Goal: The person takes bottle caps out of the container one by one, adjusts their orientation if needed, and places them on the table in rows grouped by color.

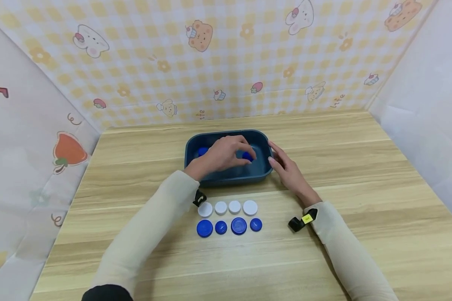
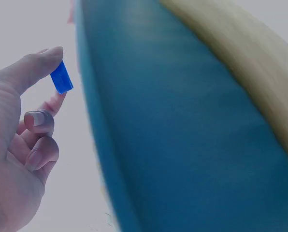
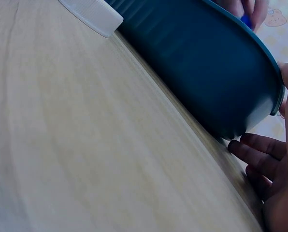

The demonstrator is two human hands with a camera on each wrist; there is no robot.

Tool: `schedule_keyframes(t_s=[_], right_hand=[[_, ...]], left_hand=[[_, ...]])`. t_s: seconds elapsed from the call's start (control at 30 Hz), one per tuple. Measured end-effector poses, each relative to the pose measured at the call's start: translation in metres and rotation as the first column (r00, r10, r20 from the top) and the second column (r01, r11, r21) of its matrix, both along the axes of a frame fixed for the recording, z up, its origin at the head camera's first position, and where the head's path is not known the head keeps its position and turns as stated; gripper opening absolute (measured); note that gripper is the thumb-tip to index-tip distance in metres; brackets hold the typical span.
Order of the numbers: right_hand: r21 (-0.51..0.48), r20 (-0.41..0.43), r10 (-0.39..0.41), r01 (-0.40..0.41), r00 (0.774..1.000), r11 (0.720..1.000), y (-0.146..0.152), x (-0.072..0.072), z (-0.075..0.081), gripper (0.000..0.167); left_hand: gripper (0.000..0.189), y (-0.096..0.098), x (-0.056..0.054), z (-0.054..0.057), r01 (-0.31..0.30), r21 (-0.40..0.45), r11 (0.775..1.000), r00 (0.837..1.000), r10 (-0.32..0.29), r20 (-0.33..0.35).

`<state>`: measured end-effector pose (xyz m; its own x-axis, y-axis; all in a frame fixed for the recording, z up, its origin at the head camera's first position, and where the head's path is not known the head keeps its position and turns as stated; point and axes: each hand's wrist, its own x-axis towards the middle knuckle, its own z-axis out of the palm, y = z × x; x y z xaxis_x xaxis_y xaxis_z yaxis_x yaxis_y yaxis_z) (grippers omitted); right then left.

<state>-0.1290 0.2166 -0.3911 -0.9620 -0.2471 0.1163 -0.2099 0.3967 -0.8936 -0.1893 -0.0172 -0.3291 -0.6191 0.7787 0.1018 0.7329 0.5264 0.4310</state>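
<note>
My left hand (image 1: 226, 152) is over the dark blue bin (image 1: 265, 170), pinching a blue bottle cap (image 2: 62, 78) between thumb and index finger. In the left wrist view the other fingers curl toward the palm. At the bin's right end, my right hand (image 1: 289, 173) holds the bin, its thumb at the rim and its fingers (image 3: 260, 159) low against the outer wall. Another blue cap (image 1: 202, 151) lies inside the bin at the left, partly hidden by my left hand.
In front of the bin, a row of white caps (image 1: 250, 207) lies on the wooden table (image 1: 324, 259). A row of blue caps (image 1: 239, 226), large and small, sits nearer to me. Behind the table stands a checked, patterned backdrop (image 1: 233, 62), with white sheets at both sides.
</note>
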Motion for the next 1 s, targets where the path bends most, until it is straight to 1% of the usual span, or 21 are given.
schedule_keyframes(t_s=[0.13, 0.23, 0.37, 0.47, 0.57, 0.67, 0.77, 0.83, 1.0], right_hand=[[0.003, 0.004, 0.005, -0.005, 1.0, 1.0, 0.0, 0.0, 0.0, 0.052], [-0.002, -0.001, 0.009, -0.009, 1.0, 1.0, 0.0, 0.0, -0.001, 0.052], [-0.008, -0.004, 0.012, -0.012, 1.0, 1.0, 0.001, 0.001, -0.001, 0.053], [-0.006, 0.003, 0.016, -0.016, 1.0, 1.0, 0.001, 0.0, -0.001, 0.053], [-0.011, 0.013, 0.02, -0.02, 1.0, 1.0, 0.001, 0.0, -0.001, 0.053], [-0.011, 0.013, 0.022, -0.022, 1.0, 1.0, 0.001, 0.0, -0.001, 0.053], [-0.006, -0.003, 0.019, -0.019, 1.0, 1.0, 0.001, 0.0, -0.001, 0.053], [-0.004, -0.008, 0.011, -0.011, 1.0, 1.0, 0.001, 0.0, 0.0, 0.053], [-0.009, -0.002, -0.003, 0.003, 1.0, 1.0, 0.0, -0.001, 0.0, 0.053]], left_hand=[[0.018, 0.001, 0.016, 0.007, 0.077, 0.052, 0.996, 0.997, -0.077, -0.014], [0.017, 0.002, 0.028, 0.009, 0.148, 0.097, 0.984, 0.989, -0.146, -0.03], [0.017, 0.008, 0.045, 0.009, 0.254, 0.119, 0.96, 0.966, -0.245, -0.081], [0.017, 0.014, 0.056, 0.006, 0.312, 0.121, 0.942, 0.948, -0.299, -0.111], [0.017, 0.019, 0.066, -0.001, 0.36, 0.132, 0.924, 0.932, -0.35, -0.095], [0.019, 0.023, 0.075, -0.006, 0.39, 0.112, 0.914, 0.921, -0.388, -0.044], [0.022, 0.027, 0.083, -0.011, 0.404, 0.07, 0.912, 0.914, -0.405, 0.012], [0.022, 0.031, 0.087, -0.014, 0.415, 0.036, 0.909, 0.909, -0.416, 0.02], [0.021, 0.039, 0.093, -0.025, 0.445, -0.038, 0.895, 0.895, -0.445, -0.004]])
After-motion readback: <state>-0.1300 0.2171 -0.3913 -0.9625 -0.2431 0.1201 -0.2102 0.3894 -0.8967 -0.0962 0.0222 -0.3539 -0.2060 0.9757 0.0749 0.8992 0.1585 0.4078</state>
